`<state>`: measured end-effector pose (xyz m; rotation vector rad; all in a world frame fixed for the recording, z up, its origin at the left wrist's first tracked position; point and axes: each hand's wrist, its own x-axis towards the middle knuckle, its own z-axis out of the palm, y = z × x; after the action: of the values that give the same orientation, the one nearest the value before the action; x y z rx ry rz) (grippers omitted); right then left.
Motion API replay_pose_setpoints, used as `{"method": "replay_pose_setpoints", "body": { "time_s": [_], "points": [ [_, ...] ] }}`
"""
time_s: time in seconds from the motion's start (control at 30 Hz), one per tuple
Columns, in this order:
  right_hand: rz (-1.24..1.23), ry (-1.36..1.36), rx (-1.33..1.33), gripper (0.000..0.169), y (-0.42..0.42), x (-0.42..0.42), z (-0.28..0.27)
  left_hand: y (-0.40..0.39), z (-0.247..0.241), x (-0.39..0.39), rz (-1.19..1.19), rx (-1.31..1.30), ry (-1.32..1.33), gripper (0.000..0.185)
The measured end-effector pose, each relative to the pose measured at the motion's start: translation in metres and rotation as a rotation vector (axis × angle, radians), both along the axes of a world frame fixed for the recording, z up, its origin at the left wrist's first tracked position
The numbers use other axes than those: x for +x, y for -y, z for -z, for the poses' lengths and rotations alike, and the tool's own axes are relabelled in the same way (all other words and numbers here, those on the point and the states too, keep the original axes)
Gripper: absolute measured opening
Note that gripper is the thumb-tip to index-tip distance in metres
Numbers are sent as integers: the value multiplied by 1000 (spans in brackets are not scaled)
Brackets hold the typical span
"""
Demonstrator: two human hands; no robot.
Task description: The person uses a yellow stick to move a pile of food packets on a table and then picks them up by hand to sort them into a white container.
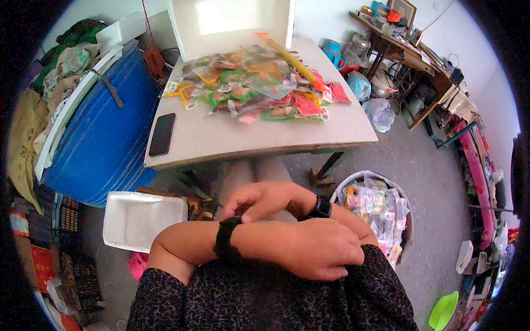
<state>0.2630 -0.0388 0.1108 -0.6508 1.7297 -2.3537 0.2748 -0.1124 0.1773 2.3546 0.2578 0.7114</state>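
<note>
My forearms are crossed in front of my body. My right hand, with a black watch on its wrist, reaches over to my left forearm. Its thumb and fingertips pinch the edge of a black fabric band around that forearm. My left hand extends to the right with its fingers curled, and nothing shows in it. Ahead on a white-topped table lies a heap of colourful sealed food packets. A yellow stick with orange ends rests over them.
A dark phone lies at the table's left corner. Behind the packets stands a white foam box. A blue barrel and a foam container are at left. At right, a round tub holds packets.
</note>
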Motion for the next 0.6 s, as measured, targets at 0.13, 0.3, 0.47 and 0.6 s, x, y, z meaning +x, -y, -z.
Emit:
{"method": "replay_pose_setpoints", "body": {
  "time_s": [0.13, 0.3, 0.47, 0.6],
  "points": [
    [-22, 113, -88, 27, 7, 3, 0, 2, -1, -2, 13, -16, -14, 22],
    [50, 8, 123, 26, 6, -5, -8, -1, -6, -6, -5, -39, 80, 20],
    [34, -54, 67, 28, 4, -17, 5, -5, -6, -15, -21, -202, 50, 15],
    [-80, 100, -123, 31, -2, -19, 21, -12, -10, -22, -7, -144, 139, 16]
  ]
}}
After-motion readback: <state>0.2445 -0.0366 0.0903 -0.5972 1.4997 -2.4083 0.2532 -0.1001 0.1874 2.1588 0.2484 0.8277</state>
